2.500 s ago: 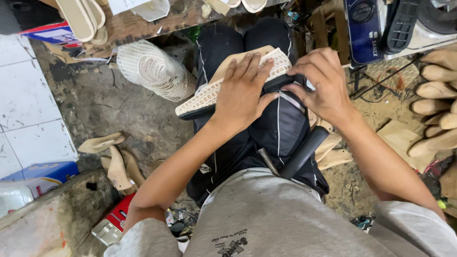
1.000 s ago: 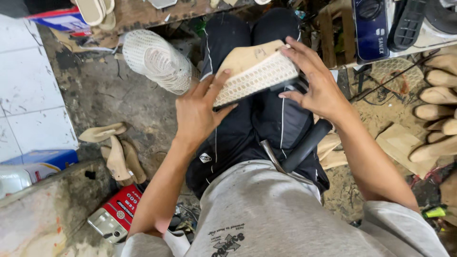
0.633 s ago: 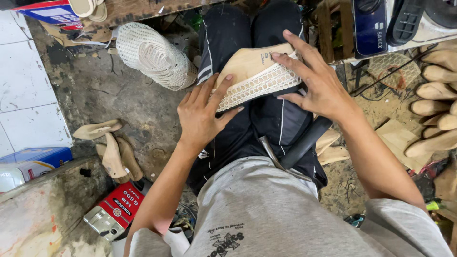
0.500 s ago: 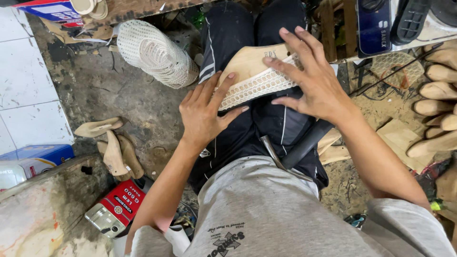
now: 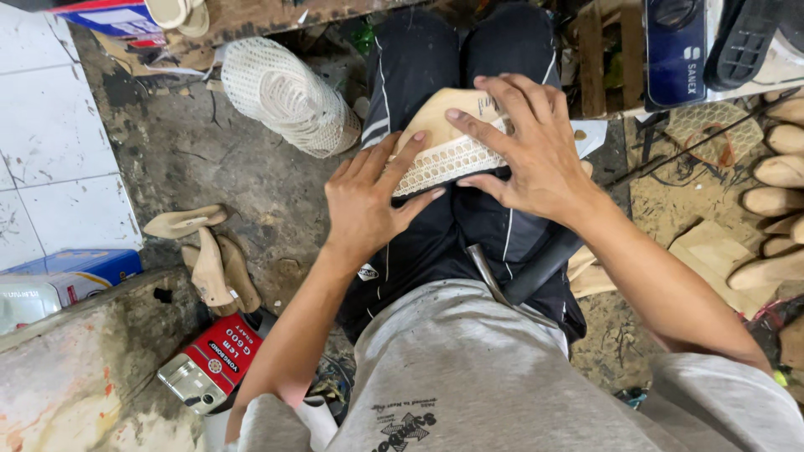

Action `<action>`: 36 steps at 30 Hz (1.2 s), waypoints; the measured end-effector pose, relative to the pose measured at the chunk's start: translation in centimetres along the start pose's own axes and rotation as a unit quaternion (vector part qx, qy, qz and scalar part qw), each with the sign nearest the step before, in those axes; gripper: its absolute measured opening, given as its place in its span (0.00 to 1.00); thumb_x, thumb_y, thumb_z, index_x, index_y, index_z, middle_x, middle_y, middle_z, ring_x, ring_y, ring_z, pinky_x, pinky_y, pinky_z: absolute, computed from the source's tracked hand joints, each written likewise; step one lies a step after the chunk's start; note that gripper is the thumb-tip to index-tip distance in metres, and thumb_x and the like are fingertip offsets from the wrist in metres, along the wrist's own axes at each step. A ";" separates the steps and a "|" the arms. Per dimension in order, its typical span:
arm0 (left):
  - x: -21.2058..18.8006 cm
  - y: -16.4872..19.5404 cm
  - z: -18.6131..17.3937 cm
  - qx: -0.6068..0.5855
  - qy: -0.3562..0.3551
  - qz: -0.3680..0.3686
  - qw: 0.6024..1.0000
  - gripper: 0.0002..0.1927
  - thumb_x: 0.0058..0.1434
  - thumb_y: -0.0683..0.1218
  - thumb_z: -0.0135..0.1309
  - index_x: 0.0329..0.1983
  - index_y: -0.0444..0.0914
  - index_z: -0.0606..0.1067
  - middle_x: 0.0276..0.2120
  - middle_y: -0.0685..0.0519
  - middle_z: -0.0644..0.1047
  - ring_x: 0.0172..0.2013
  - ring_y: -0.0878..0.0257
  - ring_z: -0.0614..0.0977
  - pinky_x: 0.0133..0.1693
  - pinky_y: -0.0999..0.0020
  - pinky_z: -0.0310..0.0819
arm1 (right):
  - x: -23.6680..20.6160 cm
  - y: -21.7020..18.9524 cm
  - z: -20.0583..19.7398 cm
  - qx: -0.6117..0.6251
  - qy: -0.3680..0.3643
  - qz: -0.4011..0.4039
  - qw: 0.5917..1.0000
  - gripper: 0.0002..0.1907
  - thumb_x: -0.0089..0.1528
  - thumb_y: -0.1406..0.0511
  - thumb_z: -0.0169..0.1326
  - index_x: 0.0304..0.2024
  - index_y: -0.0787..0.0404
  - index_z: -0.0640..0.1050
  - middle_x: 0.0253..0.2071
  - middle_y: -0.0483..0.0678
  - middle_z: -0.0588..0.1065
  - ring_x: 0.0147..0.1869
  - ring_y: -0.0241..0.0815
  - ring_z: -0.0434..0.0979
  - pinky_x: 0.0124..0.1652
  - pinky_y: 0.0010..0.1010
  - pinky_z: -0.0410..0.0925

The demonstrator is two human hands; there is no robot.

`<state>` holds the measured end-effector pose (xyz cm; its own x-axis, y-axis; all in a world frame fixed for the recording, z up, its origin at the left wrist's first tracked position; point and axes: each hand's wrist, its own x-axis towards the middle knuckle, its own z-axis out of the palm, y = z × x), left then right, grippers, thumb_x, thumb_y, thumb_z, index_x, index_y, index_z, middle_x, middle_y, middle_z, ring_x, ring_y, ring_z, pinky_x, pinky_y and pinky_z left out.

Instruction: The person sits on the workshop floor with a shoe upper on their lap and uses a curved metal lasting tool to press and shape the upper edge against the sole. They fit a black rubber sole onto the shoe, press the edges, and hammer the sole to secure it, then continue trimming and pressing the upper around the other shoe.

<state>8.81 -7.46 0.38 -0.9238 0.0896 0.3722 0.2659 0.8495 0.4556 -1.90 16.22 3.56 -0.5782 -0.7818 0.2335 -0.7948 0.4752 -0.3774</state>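
A tan shoe last [image 5: 444,125] with a cream woven mesh upper [image 5: 448,161] wrapped along its side rests on my lap, over black trousers. My left hand [image 5: 364,201] holds its near left end, thumb and fingers spread along the mesh edge. My right hand [image 5: 523,146] presses down flat on top of the last, fingers apart. A dark-handled tool [image 5: 523,276] lies across my right thigh below the hands.
A stack of cream mesh pieces [image 5: 285,96] lies on the dirty floor at upper left. Wooden lasts [image 5: 209,259] and a red glue tin [image 5: 209,368] sit at lower left. More tan lasts [image 5: 779,192] line the right edge. White tiles [image 5: 50,151] at left.
The last and mesh piece have come lower on my lap and turned on edge. My left hand slid from on top to the near left end; my right hand now covers the top.
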 end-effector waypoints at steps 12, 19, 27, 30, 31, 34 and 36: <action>-1.9 -1.9 -1.2 -0.165 0.007 -0.051 0.985 0.36 0.48 0.52 0.75 0.61 0.40 0.77 0.54 0.50 0.79 0.52 0.51 0.78 0.54 0.57 0.77 | -1.5 0.8 0.3 0.142 -0.038 0.066 0.987 0.63 0.40 0.74 0.71 0.76 0.60 0.57 0.74 0.54 0.59 0.79 0.61 0.55 0.75 0.49 0.56; -2.7 -1.8 -0.8 -0.179 0.033 -0.061 0.981 0.38 0.46 0.48 0.76 0.61 0.38 0.76 0.53 0.46 0.76 0.55 0.51 0.77 0.56 0.57 0.75 | -1.8 0.1 1.0 0.063 0.006 0.080 0.995 0.59 0.40 0.75 0.72 0.74 0.54 0.64 0.72 0.54 0.60 0.72 0.63 0.58 0.68 0.50 0.64; -2.3 -1.4 -2.7 -0.476 0.069 -0.251 0.840 0.49 0.47 0.53 0.76 0.70 0.36 0.66 0.53 0.43 0.77 0.53 0.54 0.81 0.57 0.55 0.79 | -4.1 -1.9 0.3 0.233 0.007 0.172 0.957 0.54 0.43 0.69 0.74 0.71 0.56 0.66 0.70 0.54 0.61 0.74 0.56 0.60 0.71 0.44 0.58; -1.3 -1.7 -4.6 -0.686 0.124 -0.153 0.701 0.47 0.61 0.67 0.64 0.73 0.32 0.68 0.54 0.39 0.78 0.56 0.51 0.81 0.63 0.54 0.77 | -5.8 -4.2 0.6 0.502 -0.070 0.257 0.823 0.49 0.48 0.66 0.71 0.71 0.59 0.67 0.73 0.53 0.65 0.78 0.52 0.62 0.74 0.40 0.55; -0.5 -1.4 -4.4 -0.731 0.113 -0.142 0.658 0.49 0.60 0.69 0.61 0.74 0.35 0.63 0.56 0.38 0.77 0.57 0.49 0.81 0.62 0.53 0.77 | -6.2 -5.1 1.0 0.577 -0.079 0.277 0.764 0.49 0.49 0.65 0.70 0.72 0.62 0.65 0.72 0.54 0.66 0.77 0.52 0.62 0.73 0.40 0.55; 1.4 -0.2 -2.8 -0.827 0.067 -0.111 0.547 0.53 0.60 0.74 0.53 0.77 0.38 0.54 0.57 0.36 0.75 0.55 0.45 0.81 0.56 0.49 0.78 | -7.6 -8.1 2.1 0.705 -0.116 0.284 0.639 0.46 0.57 0.63 0.63 0.74 0.65 0.58 0.72 0.52 0.63 0.77 0.48 0.58 0.73 0.38 0.54; 2.3 0.1 -1.8 -0.854 0.039 -0.099 0.509 0.51 0.66 0.74 0.48 0.78 0.35 0.54 0.53 0.36 0.76 0.50 0.45 0.82 0.51 0.48 0.80 | -8.4 -8.7 2.0 0.689 -0.154 0.233 0.669 0.42 0.66 0.62 0.54 0.76 0.65 0.50 0.77 0.44 0.55 0.82 0.40 0.49 0.74 0.34 0.49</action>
<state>7.19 -8.11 2.73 -0.9833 0.0119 0.1819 0.0829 -0.8595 0.5044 10.22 17.85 3.10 -0.4707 -0.8254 -0.3118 0.5039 0.0386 -0.8629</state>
